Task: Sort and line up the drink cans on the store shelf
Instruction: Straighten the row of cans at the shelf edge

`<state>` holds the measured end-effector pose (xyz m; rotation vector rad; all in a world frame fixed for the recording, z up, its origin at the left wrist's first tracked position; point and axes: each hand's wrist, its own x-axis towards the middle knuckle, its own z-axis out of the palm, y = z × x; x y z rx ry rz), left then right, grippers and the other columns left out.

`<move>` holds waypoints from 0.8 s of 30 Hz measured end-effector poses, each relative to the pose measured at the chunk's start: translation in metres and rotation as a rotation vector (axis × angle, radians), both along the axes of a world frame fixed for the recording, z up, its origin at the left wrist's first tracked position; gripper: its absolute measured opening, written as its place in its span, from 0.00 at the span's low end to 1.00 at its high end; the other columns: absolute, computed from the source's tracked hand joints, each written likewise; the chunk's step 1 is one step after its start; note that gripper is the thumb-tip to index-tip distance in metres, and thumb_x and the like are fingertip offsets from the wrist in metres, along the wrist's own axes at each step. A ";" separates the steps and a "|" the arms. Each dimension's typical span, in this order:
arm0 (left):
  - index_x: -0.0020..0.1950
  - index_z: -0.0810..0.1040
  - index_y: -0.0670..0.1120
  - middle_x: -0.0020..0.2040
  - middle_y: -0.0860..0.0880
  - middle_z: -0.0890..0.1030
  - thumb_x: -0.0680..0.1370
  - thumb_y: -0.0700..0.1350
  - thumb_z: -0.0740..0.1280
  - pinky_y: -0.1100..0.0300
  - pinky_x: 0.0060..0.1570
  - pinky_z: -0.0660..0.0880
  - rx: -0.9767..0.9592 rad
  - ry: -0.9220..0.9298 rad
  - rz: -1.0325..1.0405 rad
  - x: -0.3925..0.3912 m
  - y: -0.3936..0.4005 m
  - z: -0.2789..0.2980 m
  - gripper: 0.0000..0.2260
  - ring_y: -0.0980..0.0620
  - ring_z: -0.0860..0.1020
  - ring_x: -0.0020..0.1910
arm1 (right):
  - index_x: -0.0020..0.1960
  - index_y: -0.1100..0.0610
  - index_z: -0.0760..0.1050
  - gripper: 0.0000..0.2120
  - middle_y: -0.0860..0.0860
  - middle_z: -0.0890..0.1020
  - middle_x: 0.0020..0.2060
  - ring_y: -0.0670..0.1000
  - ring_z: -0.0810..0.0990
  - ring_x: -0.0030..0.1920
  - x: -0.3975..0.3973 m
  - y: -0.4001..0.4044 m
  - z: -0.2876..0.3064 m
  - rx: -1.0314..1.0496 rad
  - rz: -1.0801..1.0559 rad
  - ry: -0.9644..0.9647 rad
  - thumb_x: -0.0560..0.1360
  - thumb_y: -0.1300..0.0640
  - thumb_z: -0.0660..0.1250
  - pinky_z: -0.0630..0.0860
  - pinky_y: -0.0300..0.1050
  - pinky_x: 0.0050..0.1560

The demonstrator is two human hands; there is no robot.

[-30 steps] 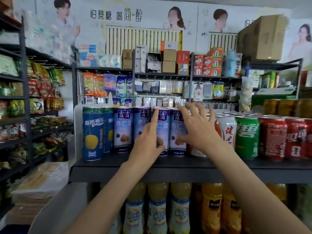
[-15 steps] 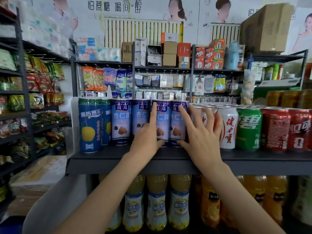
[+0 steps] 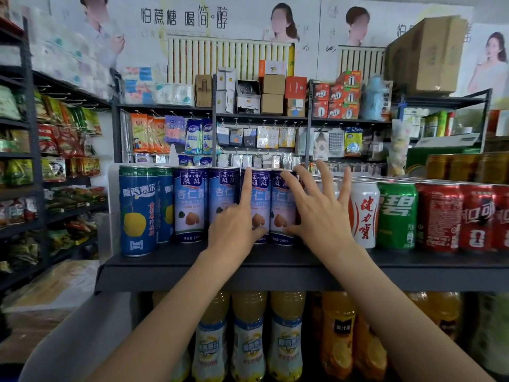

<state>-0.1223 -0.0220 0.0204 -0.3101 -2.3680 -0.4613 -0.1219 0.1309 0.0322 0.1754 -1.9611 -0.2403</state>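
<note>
While both hands reach onto dark metal shelf (image 3: pixel 176 257), left hand (image 3: pixel 234 230) presses extended index finger against tall purple-blue almond-drink cans (image 3: pixel 281 208), thumb at can base. Right hand (image 3: pixel 322 213) spread flat, fingers straight, touching rightmost purple can. White-red can (image 3: pixel 363 213), green can (image 3: pixel 396 216) stand just beside.
</note>
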 end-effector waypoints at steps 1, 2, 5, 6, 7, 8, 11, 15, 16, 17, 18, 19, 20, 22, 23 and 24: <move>0.70 0.25 0.55 0.40 0.48 0.76 0.75 0.50 0.69 0.58 0.34 0.73 0.008 0.004 -0.014 0.000 0.000 0.001 0.49 0.51 0.75 0.35 | 0.67 0.52 0.67 0.48 0.55 0.74 0.63 0.64 0.66 0.68 -0.001 0.002 0.000 0.007 -0.001 -0.010 0.52 0.43 0.81 0.44 0.69 0.67; 0.70 0.25 0.56 0.39 0.49 0.76 0.75 0.50 0.69 0.57 0.34 0.74 0.009 0.014 -0.019 0.000 0.000 0.001 0.49 0.51 0.75 0.34 | 0.67 0.52 0.65 0.48 0.54 0.74 0.63 0.63 0.66 0.69 -0.002 0.004 0.001 0.011 -0.002 -0.020 0.52 0.41 0.80 0.43 0.68 0.67; 0.70 0.25 0.56 0.38 0.49 0.75 0.75 0.49 0.69 0.57 0.35 0.75 0.010 0.039 -0.017 0.000 0.001 0.000 0.49 0.51 0.76 0.34 | 0.66 0.51 0.63 0.49 0.53 0.75 0.63 0.63 0.67 0.68 -0.003 0.010 0.003 0.015 -0.006 -0.038 0.52 0.39 0.80 0.43 0.68 0.67; 0.70 0.25 0.56 0.38 0.48 0.76 0.75 0.49 0.69 0.57 0.36 0.75 0.012 0.040 -0.022 0.000 0.001 -0.001 0.49 0.51 0.76 0.35 | 0.66 0.51 0.64 0.49 0.53 0.75 0.62 0.63 0.67 0.68 -0.003 0.011 0.003 0.018 -0.011 -0.042 0.51 0.39 0.80 0.42 0.67 0.67; 0.69 0.25 0.56 0.39 0.48 0.77 0.75 0.49 0.69 0.56 0.37 0.76 0.012 0.037 -0.029 0.000 0.001 -0.001 0.49 0.50 0.76 0.35 | 0.66 0.52 0.64 0.50 0.53 0.75 0.62 0.63 0.68 0.67 -0.004 0.012 0.003 0.021 -0.018 -0.043 0.50 0.40 0.80 0.41 0.66 0.67; 0.68 0.24 0.56 0.40 0.47 0.77 0.75 0.48 0.69 0.56 0.38 0.76 0.011 0.033 -0.033 0.000 0.001 -0.002 0.49 0.50 0.76 0.36 | 0.66 0.52 0.64 0.50 0.54 0.76 0.61 0.63 0.68 0.67 -0.004 0.011 0.004 0.023 -0.024 -0.043 0.49 0.40 0.80 0.41 0.65 0.67; 0.68 0.24 0.56 0.42 0.46 0.78 0.75 0.48 0.69 0.55 0.38 0.76 0.017 0.030 -0.032 0.001 0.004 -0.002 0.50 0.50 0.76 0.37 | 0.66 0.52 0.65 0.50 0.55 0.75 0.62 0.63 0.68 0.67 -0.002 0.008 0.004 0.023 -0.033 -0.049 0.49 0.40 0.80 0.41 0.65 0.67; 0.69 0.25 0.56 0.40 0.48 0.77 0.75 0.49 0.68 0.58 0.35 0.74 0.024 0.018 -0.043 0.005 0.001 0.001 0.48 0.53 0.73 0.34 | 0.67 0.52 0.64 0.49 0.55 0.74 0.63 0.64 0.66 0.68 0.002 0.007 0.005 -0.009 0.000 -0.045 0.52 0.41 0.80 0.41 0.66 0.67; 0.69 0.25 0.56 0.38 0.49 0.76 0.76 0.51 0.67 0.59 0.34 0.73 0.023 0.041 -0.041 0.008 -0.003 0.002 0.48 0.54 0.72 0.33 | 0.66 0.52 0.64 0.47 0.55 0.73 0.63 0.64 0.65 0.69 0.004 0.005 0.005 -0.013 0.023 -0.026 0.53 0.41 0.79 0.41 0.66 0.67; 0.70 0.26 0.55 0.38 0.50 0.76 0.76 0.51 0.67 0.60 0.35 0.73 0.036 0.075 -0.037 0.011 -0.009 0.003 0.47 0.55 0.73 0.34 | 0.67 0.53 0.66 0.45 0.56 0.73 0.64 0.64 0.64 0.69 0.006 0.002 0.006 -0.014 0.058 -0.006 0.54 0.41 0.78 0.41 0.67 0.68; 0.72 0.28 0.54 0.41 0.50 0.77 0.76 0.51 0.67 0.59 0.37 0.74 0.067 0.114 -0.037 0.013 -0.015 0.006 0.46 0.54 0.75 0.37 | 0.67 0.53 0.67 0.44 0.56 0.72 0.65 0.64 0.63 0.70 0.009 -0.002 0.009 -0.014 0.099 0.006 0.56 0.40 0.76 0.42 0.67 0.68; 0.73 0.31 0.54 0.46 0.49 0.78 0.76 0.50 0.67 0.57 0.41 0.76 0.106 0.143 -0.042 0.015 -0.022 0.009 0.45 0.53 0.76 0.41 | 0.68 0.54 0.67 0.43 0.57 0.71 0.66 0.64 0.62 0.70 0.012 -0.008 0.013 -0.012 0.131 0.000 0.57 0.38 0.74 0.42 0.67 0.68; 0.74 0.34 0.53 0.52 0.48 0.77 0.76 0.49 0.67 0.57 0.44 0.76 0.139 0.147 -0.052 0.017 -0.028 0.012 0.44 0.52 0.77 0.45 | 0.70 0.53 0.65 0.44 0.56 0.69 0.68 0.62 0.61 0.72 0.016 -0.012 0.016 -0.015 0.144 -0.040 0.59 0.37 0.73 0.40 0.66 0.67; 0.75 0.36 0.54 0.55 0.48 0.76 0.75 0.49 0.68 0.59 0.42 0.73 0.168 0.077 -0.080 0.018 -0.033 0.016 0.44 0.51 0.77 0.47 | 0.74 0.51 0.56 0.46 0.53 0.62 0.72 0.57 0.56 0.74 0.019 -0.016 0.021 -0.062 0.130 -0.192 0.63 0.37 0.71 0.35 0.63 0.68; 0.74 0.35 0.55 0.54 0.47 0.76 0.74 0.49 0.69 0.60 0.40 0.72 0.171 0.021 -0.096 0.017 -0.031 0.015 0.45 0.51 0.77 0.47 | 0.75 0.51 0.52 0.45 0.51 0.61 0.72 0.55 0.56 0.74 0.017 -0.014 0.023 -0.085 0.117 -0.238 0.66 0.39 0.70 0.34 0.63 0.69; 0.74 0.34 0.55 0.51 0.47 0.77 0.74 0.49 0.70 0.60 0.38 0.71 0.176 -0.036 -0.115 0.016 -0.029 0.014 0.46 0.51 0.77 0.45 | 0.75 0.51 0.52 0.42 0.50 0.63 0.71 0.53 0.58 0.73 0.014 -0.011 0.025 -0.093 0.108 -0.260 0.69 0.41 0.69 0.34 0.63 0.69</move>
